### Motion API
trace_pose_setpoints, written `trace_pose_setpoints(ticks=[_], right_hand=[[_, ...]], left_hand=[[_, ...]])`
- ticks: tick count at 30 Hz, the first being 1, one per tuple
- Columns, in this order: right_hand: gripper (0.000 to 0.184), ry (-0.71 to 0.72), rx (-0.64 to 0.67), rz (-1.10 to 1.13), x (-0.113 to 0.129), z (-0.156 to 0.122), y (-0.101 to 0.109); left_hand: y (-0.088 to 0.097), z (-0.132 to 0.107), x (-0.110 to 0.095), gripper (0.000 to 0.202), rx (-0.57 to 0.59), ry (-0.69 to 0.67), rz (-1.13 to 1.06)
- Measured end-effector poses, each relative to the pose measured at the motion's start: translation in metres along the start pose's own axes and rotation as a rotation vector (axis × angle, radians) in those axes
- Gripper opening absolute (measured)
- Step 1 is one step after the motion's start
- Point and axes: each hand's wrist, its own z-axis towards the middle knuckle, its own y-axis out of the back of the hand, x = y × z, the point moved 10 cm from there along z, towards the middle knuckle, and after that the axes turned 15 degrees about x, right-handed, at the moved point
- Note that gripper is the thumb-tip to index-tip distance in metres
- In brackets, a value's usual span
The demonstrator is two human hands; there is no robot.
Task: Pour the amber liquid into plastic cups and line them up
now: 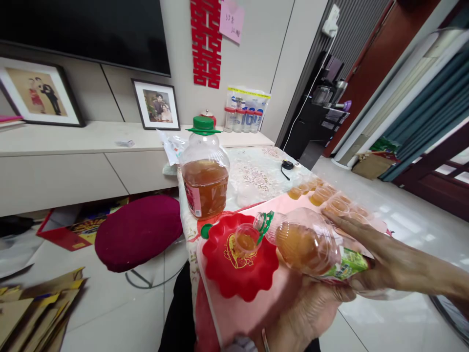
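Observation:
Both hands hold a clear plastic juice bottle (pixel 304 242) on its side, with amber liquid in it. My left hand (pixel 311 308) supports it from below, and my right hand (pixel 388 259) is wrapped round its base end. The green-ringed mouth points left, at the rim of a small clear plastic cup (pixel 245 242) partly filled with amber liquid. This cup sits in a red scalloped plate (pixel 216 278) with gold print. A green bottle cap (pixel 206 231) lies at the plate's upper left edge. Behind stands a large jug (pixel 205 183) of amber liquid, its green lid on.
Several filled cups (pixel 320 196) stand in rows on the pink mat at the right, partly behind my right hand. A black tape measure (pixel 287 165) lies at the back. To the left is a maroon stool (pixel 139 232); lidded jars (pixel 244 120) stand by the wall.

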Motion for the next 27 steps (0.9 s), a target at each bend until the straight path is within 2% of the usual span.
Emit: trace_pose_setpoints(ticks=[3,11,16,19,24,27], right_hand=[[0.126,-0.006,-0.002,0.017,-0.007,0.001,-0.006],[0.130,0.023,0.017,0.149,-0.013,0.002,-0.016],[0.127,0.146,-0.141,0.202,-0.002,-0.003,-0.009],[0.126,0.208,-0.194,0.278,0.006,-0.006,-0.004],[0.123,0.302,-0.222,0.436,0.012,-0.006,-0.003],[0.124,0.331,-0.212,0.596,0.007,-0.003,-0.011]], left_hand=[[0.002,0.000,0.001,0.080,0.030,-0.054,-0.052],[0.006,-0.001,-0.006,0.078,-0.013,-0.037,0.059],[0.011,0.000,0.000,0.081,-0.030,0.008,0.055],[0.010,-0.001,-0.003,0.080,-0.035,0.018,0.080],[0.009,-0.010,-0.012,0.078,-0.130,0.143,0.272],[0.006,-0.016,-0.028,0.077,-0.215,0.153,0.473]])
